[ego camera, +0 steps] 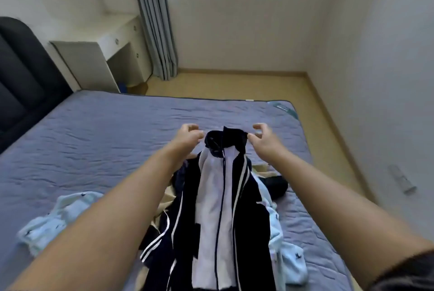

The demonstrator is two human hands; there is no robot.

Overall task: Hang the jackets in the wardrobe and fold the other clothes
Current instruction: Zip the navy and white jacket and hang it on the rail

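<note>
Forearms fill the near view, both stretched out over the bed (pixel 94 130). Left hand (pixel 189 136) and right hand (pixel 260 139) sit either side of the collar (pixel 225 136) of the navy-and-white jacket (pixel 218 208)

Hands: both half curled, claw-like. Right thumb looks to touch the collar edge, left fingertips are just beside it. Cannot tell if either has cloth pinched

Jacket lies front up on the bed, zip (pixel 224 173) looks done up, collar pointing toward the window. It sits on top of a heap: beige garment (pixel 164 199) under it on the left-arm side, black garment (pixel 274 185) on the right-arm side, pale blue clothes (pixel 47 222) spilling out both sides. No wardrobe or hanger in view

My read of the step: take the jacket at the top and lift it off for hanging. To do it well:
- pinch at the shoulder seams, not the collar tip, so it hangs square
- keep both sides level
- lift straight up so it peels off the heap
- sleeves look buried in the pile and could drag the pale blue pieces along, so go slow
- fabric probably slick, so pinch firmly
</note>
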